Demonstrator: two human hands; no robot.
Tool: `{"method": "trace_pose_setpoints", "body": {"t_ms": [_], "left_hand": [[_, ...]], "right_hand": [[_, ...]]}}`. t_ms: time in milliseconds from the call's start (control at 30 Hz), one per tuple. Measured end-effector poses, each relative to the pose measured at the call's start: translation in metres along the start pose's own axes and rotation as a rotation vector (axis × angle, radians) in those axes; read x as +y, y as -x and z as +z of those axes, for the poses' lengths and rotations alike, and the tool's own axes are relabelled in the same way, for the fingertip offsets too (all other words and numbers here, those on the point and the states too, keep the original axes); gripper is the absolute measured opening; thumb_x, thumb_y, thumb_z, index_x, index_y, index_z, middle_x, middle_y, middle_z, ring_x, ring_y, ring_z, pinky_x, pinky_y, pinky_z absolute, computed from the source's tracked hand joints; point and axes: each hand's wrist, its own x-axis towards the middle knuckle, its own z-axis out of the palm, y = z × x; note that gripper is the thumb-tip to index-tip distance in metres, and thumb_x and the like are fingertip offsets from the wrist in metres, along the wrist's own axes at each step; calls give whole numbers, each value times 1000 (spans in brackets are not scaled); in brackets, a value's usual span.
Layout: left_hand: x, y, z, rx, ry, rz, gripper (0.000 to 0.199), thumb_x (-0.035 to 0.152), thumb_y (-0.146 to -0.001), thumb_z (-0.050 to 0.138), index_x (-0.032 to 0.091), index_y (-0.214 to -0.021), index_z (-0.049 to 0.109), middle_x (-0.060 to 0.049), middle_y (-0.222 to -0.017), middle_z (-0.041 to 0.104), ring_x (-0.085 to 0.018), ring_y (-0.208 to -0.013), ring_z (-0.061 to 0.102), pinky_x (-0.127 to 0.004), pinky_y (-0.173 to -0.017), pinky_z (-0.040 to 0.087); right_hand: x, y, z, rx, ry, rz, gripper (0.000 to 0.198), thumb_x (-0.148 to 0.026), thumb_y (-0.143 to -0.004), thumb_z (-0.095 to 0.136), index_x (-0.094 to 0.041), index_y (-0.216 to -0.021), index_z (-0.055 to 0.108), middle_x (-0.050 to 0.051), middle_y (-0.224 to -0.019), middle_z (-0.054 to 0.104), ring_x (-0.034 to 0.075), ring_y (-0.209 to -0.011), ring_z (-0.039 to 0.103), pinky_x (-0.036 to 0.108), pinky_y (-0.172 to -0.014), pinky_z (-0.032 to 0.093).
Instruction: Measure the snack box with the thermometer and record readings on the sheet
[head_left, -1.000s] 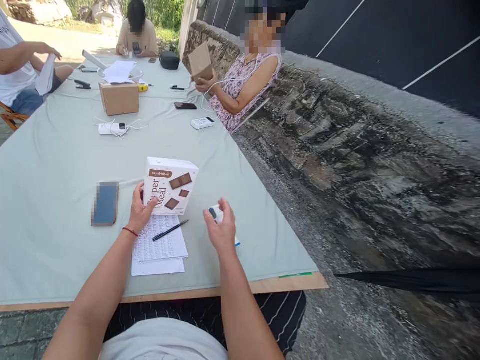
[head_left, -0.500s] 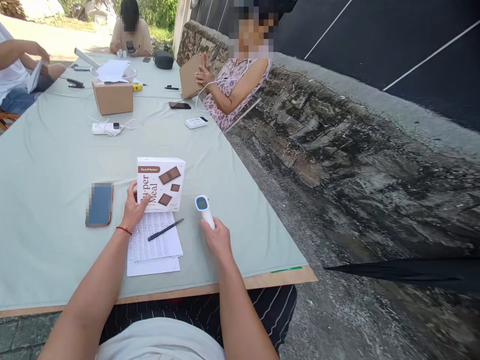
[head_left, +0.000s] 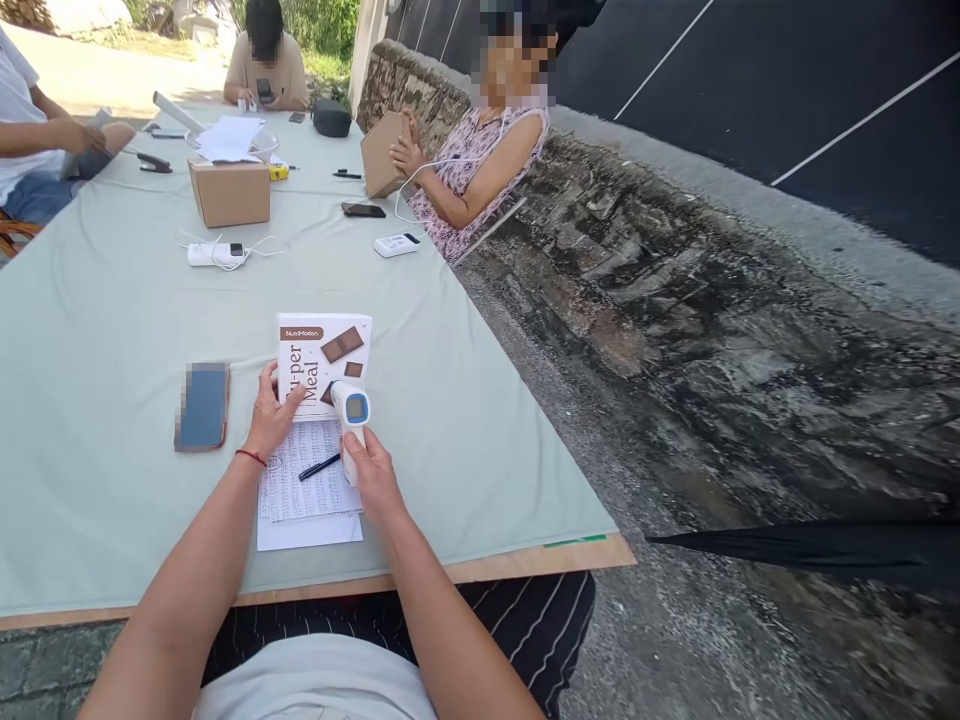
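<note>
My left hand [head_left: 274, 412] grips the left side of a white box [head_left: 304, 350] with brown bar pictures and "NutriMotion" on it, thumb across its front. The box stands upright on the table. In my right hand [head_left: 373, 475] is a white infrared thermometer [head_left: 352, 415] with a blue-rimmed screen; its head overlaps the box's lower right corner in view, and whether they touch I cannot tell. Printed sheets [head_left: 300, 500] lie below the box, a black pen [head_left: 319, 467] on top of them, its right end hidden behind the thermometer. Left of my left hand rests a phone [head_left: 202, 408].
Farther along the cloth-covered table [head_left: 112, 400] are a corded white device [head_left: 216, 254], a cardboard box [head_left: 229, 195] topped with papers, a dark phone [head_left: 364, 210] and a white device [head_left: 396, 245]. Three people sit around it; the one at right holds a cardboard box [head_left: 384, 155].
My right hand has brought the thermometer leftward, from beside the papers to in front of the box's lower right. My left hand stays on the box. The person at far left has lowered a hand.
</note>
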Motion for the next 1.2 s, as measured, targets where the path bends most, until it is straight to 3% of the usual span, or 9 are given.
{"method": "trace_pose_setpoints", "body": {"t_ms": [133,1200], "left_hand": [[1,-1,0,1,1,8,72,58,-85,64,20,-140,36,-10,-111,66,-24,-102,65,-42,-92,50],[-3,-2,0,-1,5,-20,78,58,-82,66,20,-142,34,-10,-110,65,-24,-102,65,-42,-93,50]], "right_hand": [[-3,-1,3,-72,-44,50,49,-68,-79,64,-21,-80,55,0,-72,49,15,-65,41,28,-63,36],[-8,3,8,-55,-160,97,49,-65,-67,73,-20,-75,55,0,-70,49,15,-67,40,27,-62,35]]}}
